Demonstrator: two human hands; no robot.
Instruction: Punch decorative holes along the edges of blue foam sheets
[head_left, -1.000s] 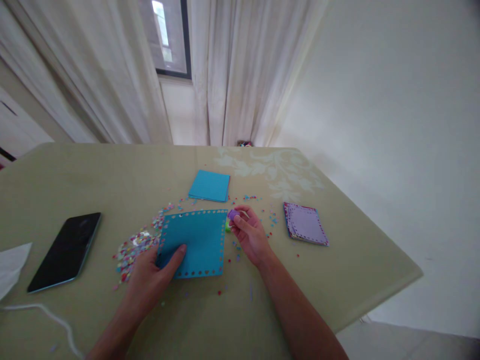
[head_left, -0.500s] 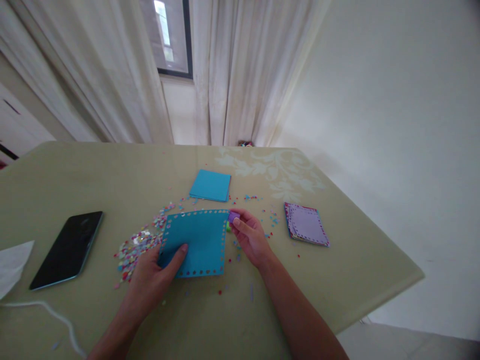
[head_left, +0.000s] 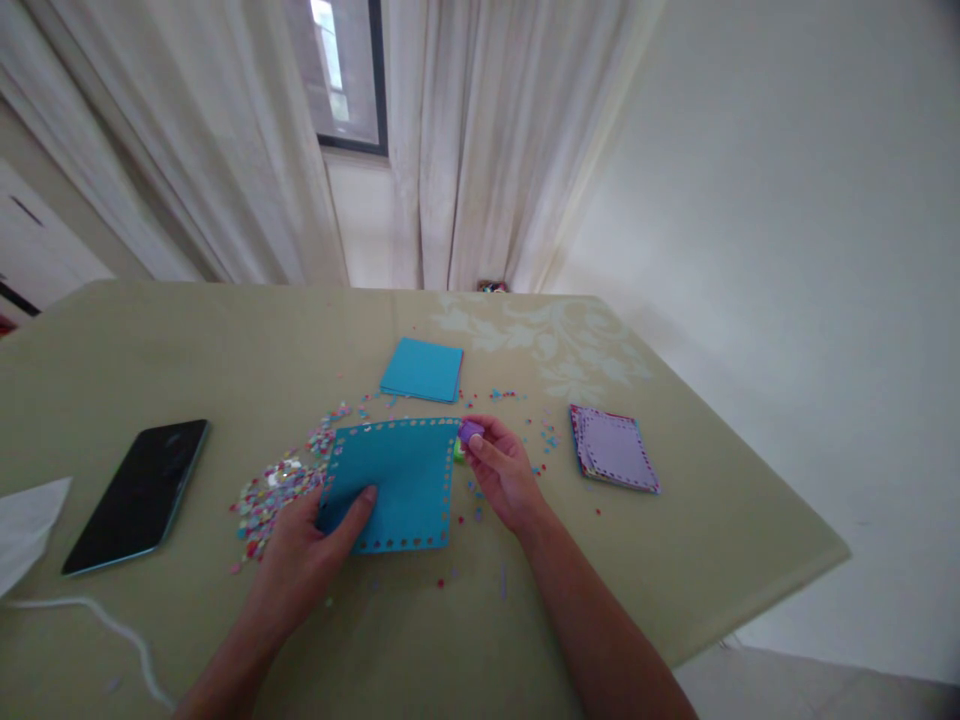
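Note:
A square sheet of blue paper (head_left: 405, 480) with small holes punched along its edges is held above the table. My left hand (head_left: 307, 545) grips its left side, thumb on top and fingers underneath. At the sheet's upper right corner, my right hand (head_left: 504, 472) pinches a small purple and green craft paper punch (head_left: 470, 432). The punch touches that corner; whether its jaws are pressed together cannot be made out. Beneath and left of the sheet lies a pile of colourful punched paper bits (head_left: 277, 495).
A stack of blue paper squares (head_left: 422, 370) lies beyond the held sheet. To the right sits a stack of hole-edged paper squares (head_left: 616, 448), purple on top. At left are a dark tablet (head_left: 139, 497), white paper (head_left: 30, 525) and a white cable (head_left: 112, 630).
The punch has tilted slightly in my right hand at the same corner of the sheet. My left hand keeps its hold, and the whole view has shifted very slightly.

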